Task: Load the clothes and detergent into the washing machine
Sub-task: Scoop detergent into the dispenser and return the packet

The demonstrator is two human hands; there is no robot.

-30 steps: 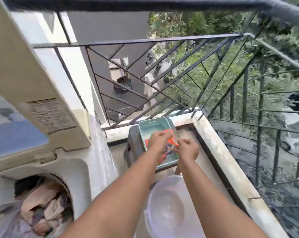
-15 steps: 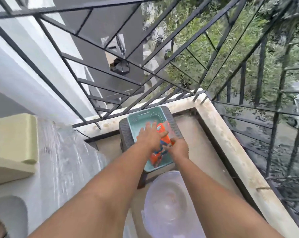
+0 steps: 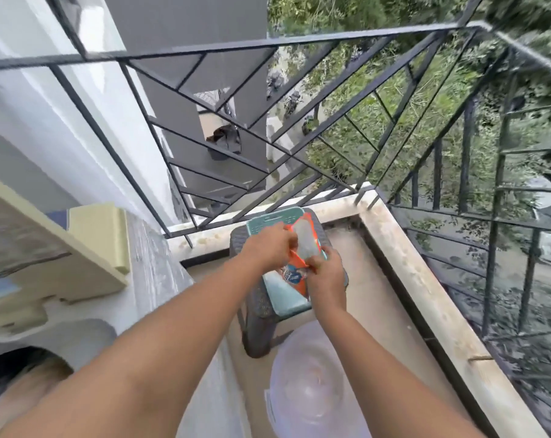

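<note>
An orange detergent packet (image 3: 302, 248) with a pale open top is held over a teal basket (image 3: 275, 218) that rests on a dark woven stool (image 3: 258, 305). My left hand (image 3: 267, 245) grips the packet's upper left edge. My right hand (image 3: 326, 273) pinches its lower right side. The white washing machine (image 3: 160, 279) stands at the left, its lid (image 3: 100, 235) raised. Clothes (image 3: 21, 387) show blurred in the drum opening at the lower left.
A clear plastic tub (image 3: 309, 380) sits on the balcony floor below the stool. A low concrete ledge (image 3: 425, 295) with a black metal railing (image 3: 331, 121) bounds the balcony on the far and right sides. A white wall (image 3: 46, 105) rises at the left.
The packet has risen out of the basket and its top now stands pulled apart between my hands. The view has swung back left, showing the machine's lid and drum again.
</note>
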